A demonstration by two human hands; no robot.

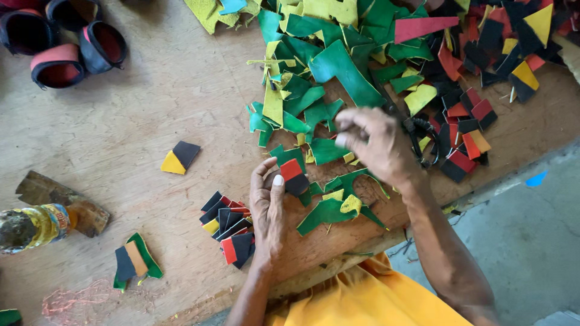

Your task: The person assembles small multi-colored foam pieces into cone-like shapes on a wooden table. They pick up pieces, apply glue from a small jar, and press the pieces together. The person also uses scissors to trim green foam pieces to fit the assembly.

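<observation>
the left hand (269,211) pinches a small red-and-black piece (293,177) between thumb and fingertips, lifting it just above the wooden worktop (151,115) at its near edge, apparently so both colours face up for a look. the right hand (377,145) hovers over the green offcuts (326,78), fingers curled loosely together as if plucking; whether it grips anything cannot be told, since the fingertips are turned away, though something dark like scissor handles (420,142) lies just beside it. left of the held piece sits a neat stack of red, black and yellow pieces (228,226), fanned and overlapping, seemingly kept apart from the loose heaps so matched pieces stay together. a lone yellow-and-black piece (179,157) lies well apart on bare wood, and a green, black and orange piece (134,261) lies near the front edge. a plastic bottle (33,226) with a yellow label lies on its side at the far left, resting against a dark scrap (60,199). red-and-black rounded shells (66,45) cluster in the far corner.
</observation>
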